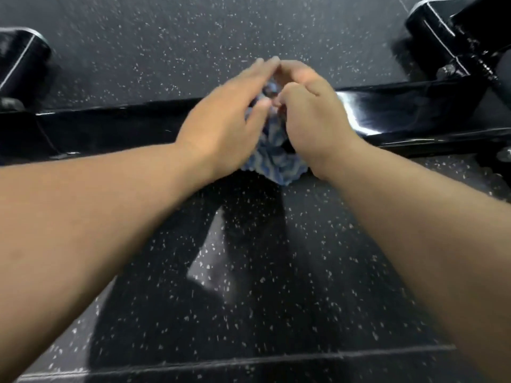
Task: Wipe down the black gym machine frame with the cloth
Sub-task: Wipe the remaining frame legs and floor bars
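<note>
A glossy black frame bar (116, 125) of the gym machine runs left to right low over the floor. A crumpled blue and white cloth (276, 164) lies bunched on the bar's middle, its lower edge hanging over the near side. Both hands are on the cloth. My left hand (226, 120) lies over its left side with the fingers stretched forward. My right hand (312, 117) curls around its right side, fingertips pinching the fabric. The fingertips of both hands meet above the cloth, and most of it is hidden beneath them.
Dark rubber flooring with white speckles (262, 272) surrounds the bar. A black frame foot (19, 59) stands at the far left. Another black upright with a bolt (448, 48) rises at the far right. A floor tile seam crosses near the bottom.
</note>
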### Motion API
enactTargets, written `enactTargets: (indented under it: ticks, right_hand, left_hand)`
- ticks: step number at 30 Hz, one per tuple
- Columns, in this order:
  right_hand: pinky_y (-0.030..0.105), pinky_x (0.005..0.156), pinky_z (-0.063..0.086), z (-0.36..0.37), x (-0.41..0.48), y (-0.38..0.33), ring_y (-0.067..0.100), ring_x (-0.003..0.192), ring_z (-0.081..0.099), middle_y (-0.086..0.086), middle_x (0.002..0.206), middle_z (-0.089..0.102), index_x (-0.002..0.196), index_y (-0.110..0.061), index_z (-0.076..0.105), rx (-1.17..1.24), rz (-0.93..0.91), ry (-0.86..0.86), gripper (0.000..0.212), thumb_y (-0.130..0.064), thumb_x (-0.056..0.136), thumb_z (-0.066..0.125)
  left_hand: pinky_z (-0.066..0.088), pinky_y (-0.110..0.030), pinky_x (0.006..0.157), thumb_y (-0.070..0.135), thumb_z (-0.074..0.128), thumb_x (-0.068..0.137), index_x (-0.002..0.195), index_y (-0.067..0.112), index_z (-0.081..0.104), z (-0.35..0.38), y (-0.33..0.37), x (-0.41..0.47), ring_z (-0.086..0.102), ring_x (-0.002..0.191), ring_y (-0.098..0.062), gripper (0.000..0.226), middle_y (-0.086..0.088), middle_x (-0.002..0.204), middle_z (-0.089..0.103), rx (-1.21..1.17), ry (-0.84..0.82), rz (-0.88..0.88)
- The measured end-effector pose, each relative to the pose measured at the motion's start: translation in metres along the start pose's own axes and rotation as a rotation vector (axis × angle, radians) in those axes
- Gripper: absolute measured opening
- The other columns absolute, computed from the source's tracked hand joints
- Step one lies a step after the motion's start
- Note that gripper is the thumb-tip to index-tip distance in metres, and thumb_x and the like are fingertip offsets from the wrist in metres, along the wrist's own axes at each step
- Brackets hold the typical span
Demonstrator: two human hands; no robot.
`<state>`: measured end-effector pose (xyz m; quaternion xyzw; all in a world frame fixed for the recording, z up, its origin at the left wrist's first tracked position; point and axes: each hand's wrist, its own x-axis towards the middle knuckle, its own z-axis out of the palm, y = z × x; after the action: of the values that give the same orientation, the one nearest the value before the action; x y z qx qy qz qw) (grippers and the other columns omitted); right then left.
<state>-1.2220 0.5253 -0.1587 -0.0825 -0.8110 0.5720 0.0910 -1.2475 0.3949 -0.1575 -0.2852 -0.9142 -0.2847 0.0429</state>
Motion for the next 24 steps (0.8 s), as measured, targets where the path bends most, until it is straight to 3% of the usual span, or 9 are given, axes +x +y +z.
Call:
enactTargets:
  ticks: [2, 4, 7, 10, 15, 20, 24]
  right_hand:
    - [0.027, 0.099, 0.041, -0.021, 0.0, 0.012, 0.013, 0.11, 0.058, -0.006, 0.113, 0.064, 0.112, -0.018, 0.063, -0.048, 0.031, 0.228, 0.044, -0.01, 0.076, 0.038]
    - [0.015, 0.087, 0.033, -0.049, -0.001, 0.027, 0.012, 0.106, 0.052, -0.005, 0.11, 0.059, 0.109, -0.017, 0.062, -0.349, 0.058, 0.406, 0.037, -0.005, 0.083, 0.038]
    - [0.024, 0.095, 0.03, -0.049, 0.003, 0.034, 0.019, 0.116, 0.048, -0.001, 0.121, 0.06, 0.112, -0.02, 0.065, -0.664, 0.019, 0.274, 0.037, -0.009, 0.087, 0.04]
    - [0.027, 0.097, 0.032, -0.021, 0.011, 0.023, 0.02, 0.117, 0.049, -0.001, 0.122, 0.061, 0.112, -0.022, 0.065, -0.669, -0.058, 0.213, 0.036, -0.011, 0.086, 0.042]
    - [0.033, 0.095, 0.039, 0.01, 0.013, 0.013, 0.023, 0.111, 0.051, 0.0, 0.117, 0.061, 0.11, -0.021, 0.063, -0.641, -0.053, 0.155, 0.034, -0.012, 0.087, 0.04]
    - [0.027, 0.08, 0.035, 0.017, 0.011, 0.012, 0.021, 0.103, 0.051, -0.001, 0.11, 0.06, 0.11, -0.022, 0.061, -0.609, -0.016, 0.15, 0.038, -0.006, 0.085, 0.037]
    - [0.012, 0.06, 0.035, -0.005, 0.013, 0.011, 0.011, 0.085, 0.048, -0.006, 0.093, 0.057, 0.096, -0.022, 0.064, -0.398, 0.035, 0.2, 0.037, -0.003, 0.08, 0.036]
  left_hand:
    - [0.01, -0.004, 0.104, 0.012, 0.038, 0.099, 0.15, 0.028, 0.027, 0.017, 0.017, 0.014, 0.024, 0.141, -0.003, 0.054, 0.009, 0.156, 0.028, 0.041, -0.03, 0.055]
    - [0.014, -0.011, 0.106, 0.016, 0.033, 0.099, 0.144, 0.031, 0.04, 0.029, 0.019, 0.015, 0.027, 0.14, -0.006, 0.048, 0.013, 0.151, 0.035, 0.16, -0.078, 0.081]
    - [0.027, -0.037, 0.114, 0.035, 0.031, 0.09, 0.13, 0.016, 0.058, 0.024, 0.001, -0.009, 0.037, 0.136, -0.016, 0.052, 0.002, 0.141, 0.051, 0.21, -0.12, 0.222]
    - [0.024, -0.047, 0.115, 0.047, 0.041, 0.09, 0.139, 0.01, 0.048, 0.005, -0.048, -0.038, 0.03, 0.142, -0.023, 0.061, -0.004, 0.15, 0.041, 0.329, -0.169, 0.281]
    - [0.028, -0.053, 0.112, 0.041, 0.039, 0.094, 0.144, 0.002, 0.036, -0.047, -0.119, -0.085, 0.027, 0.142, -0.033, 0.064, -0.015, 0.153, 0.03, 0.496, -0.221, 0.209]
    - [0.018, -0.049, 0.114, 0.045, 0.038, 0.098, 0.145, -0.002, 0.03, -0.042, -0.107, -0.073, 0.018, 0.144, -0.035, 0.067, -0.019, 0.154, 0.027, 0.505, -0.23, 0.198]
    - [0.025, -0.047, 0.112, 0.044, 0.038, 0.094, 0.141, -0.004, 0.038, -0.007, -0.055, -0.033, 0.025, 0.142, -0.038, 0.068, -0.021, 0.149, 0.036, 0.4, -0.218, 0.33]
